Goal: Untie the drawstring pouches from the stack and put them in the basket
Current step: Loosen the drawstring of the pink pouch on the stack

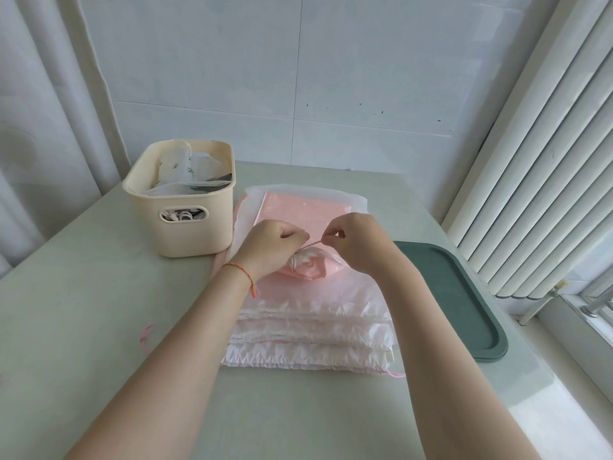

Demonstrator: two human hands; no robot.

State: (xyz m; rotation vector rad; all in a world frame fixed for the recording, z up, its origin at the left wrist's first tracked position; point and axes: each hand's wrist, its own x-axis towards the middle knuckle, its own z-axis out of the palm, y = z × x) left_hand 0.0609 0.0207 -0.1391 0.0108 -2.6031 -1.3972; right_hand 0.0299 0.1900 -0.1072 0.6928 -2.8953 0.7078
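Illumination is bright, soft and diffuse daylight. The source lies at the right of the frame, where the window sill point(593, 330) in the lower right corner is washed out to near white. Shadows are faint: a weak, soft-edged shadow lies under the forearms on the bench point(83, 310), toward the lower left. The bench carries a mild sheen, without hard glare. Colour is pale with a cool green-grey cast. Wide-angle distortion bends the vertical blinds point(537, 161) at the right edge and the curtain point(43, 94) at the left edge. Sharpness is moderate; fine detail appears slightly smeared throughout.
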